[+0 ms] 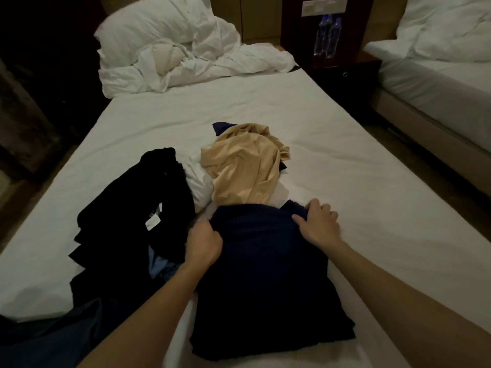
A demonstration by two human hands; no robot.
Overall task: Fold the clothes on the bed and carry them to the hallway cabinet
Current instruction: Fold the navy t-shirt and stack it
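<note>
Two hands on the navy garment [268,274], near edge of the bed [345,160]: left hand [203,244] curled, gripping its left top corner; right hand [318,224] pinching the right top corner. Risk: uneven pull skews the fold, or it drags the tan top [244,168] lying on its far edge. Count: 1 navy, 1 tan, 1 black pile [138,197], something white [198,181] between them; 2 bottles [328,35] on the nightstand
</note>
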